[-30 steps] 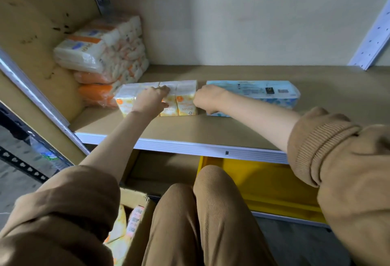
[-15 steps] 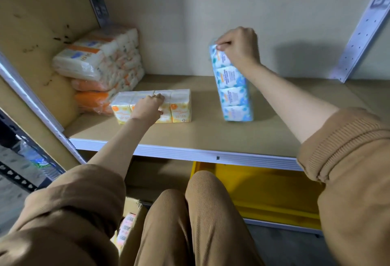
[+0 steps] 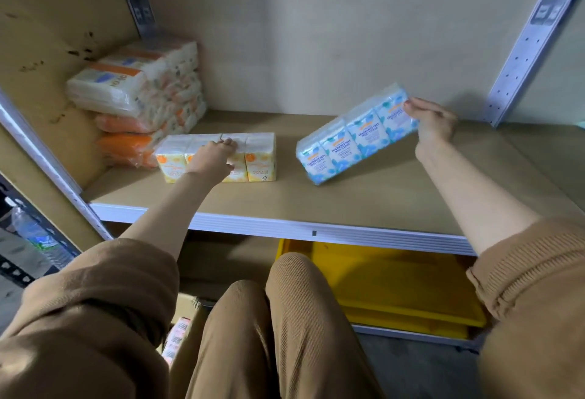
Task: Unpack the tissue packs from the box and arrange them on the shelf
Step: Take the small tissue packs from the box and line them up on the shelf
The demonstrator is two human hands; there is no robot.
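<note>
Head view, looking down into a shelving bay.

- Shelf (image 3: pixel 316 205): tan board with a pale metal front edge, perforated metal uprights at both back corners.
- Legs (image 3: pixel 285 329): mine, in brown ribbed trousers, knees up just below the shelf edge. Brown sleeves are pushed up both forearms.
- Yellow tray (image 3: pixel 395 287): on the level under the shelf, right of my knees.
- Stacked bundles (image 3: pixel 136 94): large orange-and-white tissue bundles piled in the back left corner against the side panel.
- Blue tissue pack (image 3: pixel 348 142): a row of four mini packs in one wrapper, right of centre. It sits tilted, its lower left end down at the board and its right end raised toward the back wall. Well apart from the yellow pack.
- Yellow tissue pack (image 3: pixel 259 158): a row of mini packs standing flat on the board, its left end just beside the stacked bundles.
- Right hand (image 3: pixel 433 123): fingers curled round the raised right end of the blue tissue pack, fingertips on its face, holding it up at that angle.
- Left hand (image 3: pixel 212 158): laid over the middle of the yellow tissue pack, fingers fairly straight across its top, pressing down on it.
- Box (image 3: pixel 186 303): a cardboard edge shows low between my left sleeve and knee, with one printed pack visible inside.
- Water bottle (image 3: pixel 34 237): far left, outside the shelf frame.
</note>
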